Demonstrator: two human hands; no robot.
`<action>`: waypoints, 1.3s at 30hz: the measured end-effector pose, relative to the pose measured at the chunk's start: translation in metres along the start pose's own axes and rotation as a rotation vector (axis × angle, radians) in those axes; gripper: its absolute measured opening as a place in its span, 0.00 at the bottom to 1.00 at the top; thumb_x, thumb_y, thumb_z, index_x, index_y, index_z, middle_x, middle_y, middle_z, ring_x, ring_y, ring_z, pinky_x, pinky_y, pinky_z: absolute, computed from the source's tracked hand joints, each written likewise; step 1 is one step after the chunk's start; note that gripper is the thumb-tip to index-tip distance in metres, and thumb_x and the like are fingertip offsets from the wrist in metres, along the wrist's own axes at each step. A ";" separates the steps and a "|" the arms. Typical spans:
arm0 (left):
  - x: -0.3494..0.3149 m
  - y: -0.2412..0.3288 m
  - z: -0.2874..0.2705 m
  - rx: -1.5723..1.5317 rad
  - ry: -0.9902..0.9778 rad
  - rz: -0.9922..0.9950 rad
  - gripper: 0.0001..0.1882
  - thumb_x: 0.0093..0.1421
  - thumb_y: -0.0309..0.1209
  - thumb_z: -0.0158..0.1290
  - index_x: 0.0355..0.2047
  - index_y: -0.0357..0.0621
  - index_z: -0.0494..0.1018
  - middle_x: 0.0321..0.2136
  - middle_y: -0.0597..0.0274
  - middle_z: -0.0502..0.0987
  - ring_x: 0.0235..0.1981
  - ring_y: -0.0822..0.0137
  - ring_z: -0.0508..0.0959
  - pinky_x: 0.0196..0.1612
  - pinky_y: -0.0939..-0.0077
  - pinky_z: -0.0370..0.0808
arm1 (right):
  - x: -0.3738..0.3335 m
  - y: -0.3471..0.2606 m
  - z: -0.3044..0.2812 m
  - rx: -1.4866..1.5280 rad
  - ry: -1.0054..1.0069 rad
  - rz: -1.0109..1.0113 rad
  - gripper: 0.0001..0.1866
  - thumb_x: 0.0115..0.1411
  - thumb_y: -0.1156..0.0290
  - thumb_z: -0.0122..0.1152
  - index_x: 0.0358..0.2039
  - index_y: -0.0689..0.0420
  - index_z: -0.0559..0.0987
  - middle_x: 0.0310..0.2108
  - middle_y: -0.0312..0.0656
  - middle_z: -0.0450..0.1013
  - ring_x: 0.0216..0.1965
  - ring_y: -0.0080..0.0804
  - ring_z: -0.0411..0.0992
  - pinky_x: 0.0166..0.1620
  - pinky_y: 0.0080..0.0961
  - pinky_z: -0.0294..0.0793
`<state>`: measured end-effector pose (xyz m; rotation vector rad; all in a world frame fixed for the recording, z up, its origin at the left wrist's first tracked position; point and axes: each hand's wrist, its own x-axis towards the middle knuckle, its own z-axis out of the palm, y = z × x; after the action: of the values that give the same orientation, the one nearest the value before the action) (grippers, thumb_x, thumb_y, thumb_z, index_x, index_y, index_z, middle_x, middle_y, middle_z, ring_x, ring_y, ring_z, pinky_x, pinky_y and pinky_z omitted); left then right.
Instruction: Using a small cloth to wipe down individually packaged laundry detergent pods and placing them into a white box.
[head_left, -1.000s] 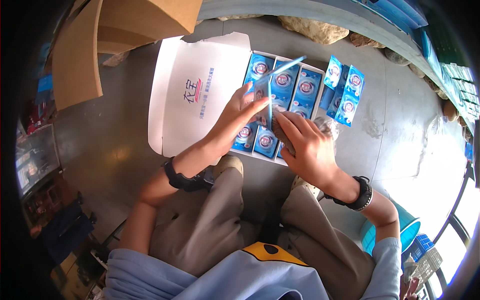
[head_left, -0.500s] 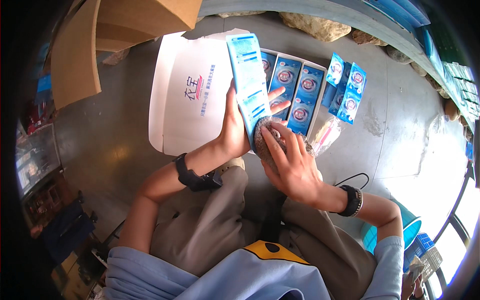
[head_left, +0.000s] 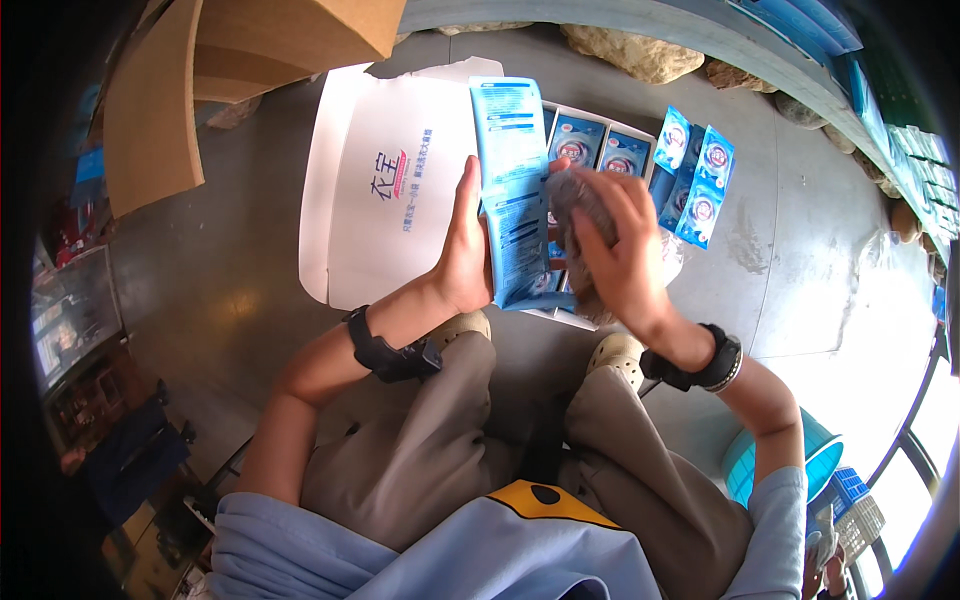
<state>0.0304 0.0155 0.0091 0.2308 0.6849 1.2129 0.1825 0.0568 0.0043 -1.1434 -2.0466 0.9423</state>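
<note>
A long light-blue packet strip, covered in darker blue print, is held nearly upright at the center of the frame, its printed face turned to the camera. Just right of it, a grey-brown wad, blurred and partly hidden, is gripped at a slant; whether they touch cannot be told.

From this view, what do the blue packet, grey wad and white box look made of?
Blue packet: probably plastic film, semi-gloss; it creases and shines near its lower edge.
Grey wad: perhaps matte cloth or fibre; soft-looking and lumpy, too blurred to be sure.
White box: likely cardboard, smooth; thin, flat printed lid.
</note>
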 end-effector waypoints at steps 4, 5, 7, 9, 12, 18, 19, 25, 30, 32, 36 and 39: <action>0.003 0.000 -0.001 0.001 0.057 -0.075 0.38 0.55 0.63 0.23 0.55 0.50 0.54 0.48 0.61 0.64 0.47 0.65 0.66 0.46 0.67 0.67 | 0.011 0.000 0.001 0.161 0.021 0.029 0.17 0.50 0.76 0.54 0.42 0.58 0.71 0.38 0.48 0.64 0.40 0.43 0.65 0.44 0.29 0.64; 0.006 0.000 0.002 0.015 0.058 -0.039 0.37 0.55 0.62 0.23 0.55 0.49 0.54 0.48 0.61 0.64 0.47 0.65 0.66 0.47 0.67 0.66 | 0.011 -0.001 0.003 0.168 0.023 -0.017 0.17 0.49 0.76 0.54 0.43 0.58 0.71 0.39 0.48 0.64 0.40 0.43 0.65 0.45 0.29 0.64; 0.008 -0.001 0.006 0.023 0.087 0.011 0.37 0.57 0.60 0.23 0.54 0.46 0.55 0.48 0.61 0.64 0.49 0.66 0.65 0.50 0.68 0.64 | 0.006 -0.008 0.009 0.193 -0.030 -0.041 0.21 0.47 0.75 0.57 0.45 0.59 0.69 0.39 0.49 0.63 0.40 0.45 0.65 0.44 0.31 0.65; 0.013 -0.002 0.000 0.056 0.073 -0.019 0.36 0.58 0.59 0.23 0.53 0.42 0.55 0.49 0.59 0.63 0.50 0.65 0.64 0.52 0.68 0.62 | -0.001 -0.011 0.015 0.165 -0.076 -0.112 0.23 0.45 0.76 0.58 0.44 0.59 0.69 0.40 0.49 0.63 0.40 0.46 0.65 0.43 0.32 0.66; 0.019 0.002 -0.004 -0.035 0.049 -0.053 0.34 0.59 0.56 0.21 0.56 0.45 0.50 0.52 0.58 0.61 0.51 0.54 0.64 0.53 0.60 0.61 | -0.012 -0.014 0.016 0.178 -0.129 -0.186 0.23 0.42 0.77 0.58 0.44 0.59 0.69 0.40 0.47 0.63 0.38 0.45 0.65 0.42 0.34 0.66; 0.023 -0.001 -0.013 -0.205 0.019 -0.101 0.36 0.56 0.60 0.28 0.55 0.47 0.50 0.50 0.59 0.61 0.48 0.51 0.65 0.47 0.50 0.65 | -0.027 -0.011 0.013 0.014 -0.218 -0.319 0.26 0.36 0.77 0.58 0.42 0.55 0.72 0.38 0.40 0.65 0.35 0.39 0.66 0.35 0.29 0.68; 0.024 -0.001 -0.014 -0.204 0.020 -0.100 0.36 0.56 0.60 0.28 0.55 0.47 0.50 0.50 0.59 0.61 0.48 0.51 0.65 0.47 0.50 0.65 | -0.028 -0.011 0.011 0.016 -0.218 -0.320 0.26 0.36 0.77 0.58 0.42 0.55 0.72 0.38 0.40 0.65 0.35 0.39 0.66 0.35 0.29 0.68; 0.024 -0.002 -0.019 -0.194 0.003 -0.104 0.35 0.56 0.59 0.33 0.51 0.41 0.56 0.49 0.60 0.62 0.45 0.53 0.67 0.49 0.54 0.65 | -0.037 -0.004 -0.002 0.184 -0.345 -0.243 0.22 0.38 0.77 0.58 0.39 0.54 0.74 0.37 0.41 0.67 0.36 0.40 0.67 0.38 0.32 0.69; 0.018 -0.003 -0.028 -0.085 0.060 -0.219 0.30 0.58 0.54 0.29 0.49 0.43 0.61 0.41 0.60 0.70 0.41 0.68 0.71 0.45 0.70 0.69 | -0.021 0.000 -0.017 0.436 -0.122 0.160 0.17 0.45 0.77 0.52 0.39 0.62 0.72 0.35 0.46 0.68 0.36 0.36 0.69 0.41 0.27 0.67; 0.016 -0.005 -0.034 -0.016 0.041 -0.259 0.30 0.58 0.54 0.30 0.49 0.44 0.61 0.41 0.60 0.70 0.41 0.69 0.71 0.44 0.71 0.69 | -0.013 0.002 -0.018 0.433 0.004 0.175 0.15 0.48 0.78 0.50 0.39 0.62 0.71 0.33 0.45 0.68 0.37 0.34 0.68 0.41 0.24 0.65; 0.014 -0.012 -0.026 0.052 0.072 -0.284 0.29 0.58 0.55 0.32 0.48 0.45 0.62 0.42 0.61 0.69 0.41 0.71 0.71 0.46 0.72 0.68 | 0.005 -0.005 -0.015 0.338 -0.004 0.057 0.18 0.48 0.76 0.52 0.42 0.61 0.70 0.36 0.48 0.67 0.40 0.40 0.66 0.45 0.28 0.64; 0.017 -0.022 -0.013 0.054 0.138 -0.187 0.29 0.58 0.55 0.31 0.47 0.45 0.62 0.43 0.61 0.68 0.43 0.70 0.70 0.49 0.72 0.66 | 0.004 0.000 0.004 0.133 -0.104 -0.078 0.24 0.43 0.75 0.55 0.45 0.59 0.68 0.42 0.49 0.63 0.42 0.46 0.63 0.45 0.33 0.65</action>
<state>0.0426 0.0211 -0.0185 0.1250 0.8414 1.0383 0.1783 0.0591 0.0026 -0.9558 -2.0603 1.1018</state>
